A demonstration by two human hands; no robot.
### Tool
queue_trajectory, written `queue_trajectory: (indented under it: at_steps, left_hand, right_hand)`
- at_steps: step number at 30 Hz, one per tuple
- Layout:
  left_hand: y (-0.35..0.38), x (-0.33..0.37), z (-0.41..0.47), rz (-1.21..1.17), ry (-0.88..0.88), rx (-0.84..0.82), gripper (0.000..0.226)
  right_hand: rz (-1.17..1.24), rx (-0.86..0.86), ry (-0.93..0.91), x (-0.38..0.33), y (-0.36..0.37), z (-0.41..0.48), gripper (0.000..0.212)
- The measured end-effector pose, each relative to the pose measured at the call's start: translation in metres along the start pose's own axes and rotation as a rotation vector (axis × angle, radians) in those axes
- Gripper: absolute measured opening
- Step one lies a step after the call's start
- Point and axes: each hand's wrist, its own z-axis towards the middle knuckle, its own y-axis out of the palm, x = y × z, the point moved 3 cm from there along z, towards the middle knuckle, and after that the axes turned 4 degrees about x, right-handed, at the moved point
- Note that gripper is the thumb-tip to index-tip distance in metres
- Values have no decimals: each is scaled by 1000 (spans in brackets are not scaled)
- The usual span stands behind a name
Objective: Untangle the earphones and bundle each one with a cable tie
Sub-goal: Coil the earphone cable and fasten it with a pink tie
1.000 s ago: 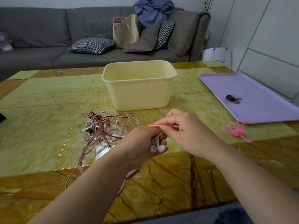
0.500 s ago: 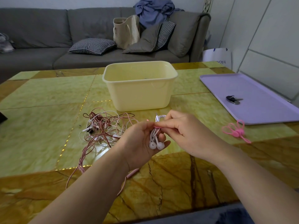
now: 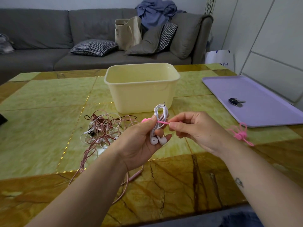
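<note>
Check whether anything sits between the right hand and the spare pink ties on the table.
Nothing visible does: the spare ties lie on bare table beside the right hand, which pinches a tie across the white earphones.

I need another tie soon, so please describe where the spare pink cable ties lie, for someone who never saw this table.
Find the purple tray on the table's right side. Just before its near edge lies a bunch of pink cable ties. Unlike the single pink tie that the right hand pinches, this bunch lies untouched, far from the earphone tangle.
</note>
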Motion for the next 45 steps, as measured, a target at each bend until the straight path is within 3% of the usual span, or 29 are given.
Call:
queue_trajectory:
  at_steps: [3,7,17,25,29,36,41,45]
  left_hand:
    - [1,-1,0,77,7,-19,47]
    - [4,-2,-4,246,21,-44,44]
    - [5,-1,-7,310,99,55,28]
    - [0,-9,-11,551,-44,-98,28]
    - [4,-13,-12,675,-71,-131,15]
    - [6,-13,-14,885,-41,-181,9]
    - [3,-16,-13,1047,-20,-66,8]
    - [-8,-19,-3,936,1,120,9]
  right_hand:
    - [58,-60,127,5,1,1,18]
    - [101,-109,201,9,-1,0,25]
    - [120,-203,210,13,-7,1,16]
    - [-22,-361,245,13,-20,2,13]
    - [-140,-352,191,11,-23,0,28]
    - [1,-371,199,4,-23,-1,14]
    - [-142,-357,136,-3,-18,-4,8]
    - [-366,-160,18,-14,-15,-5,11]
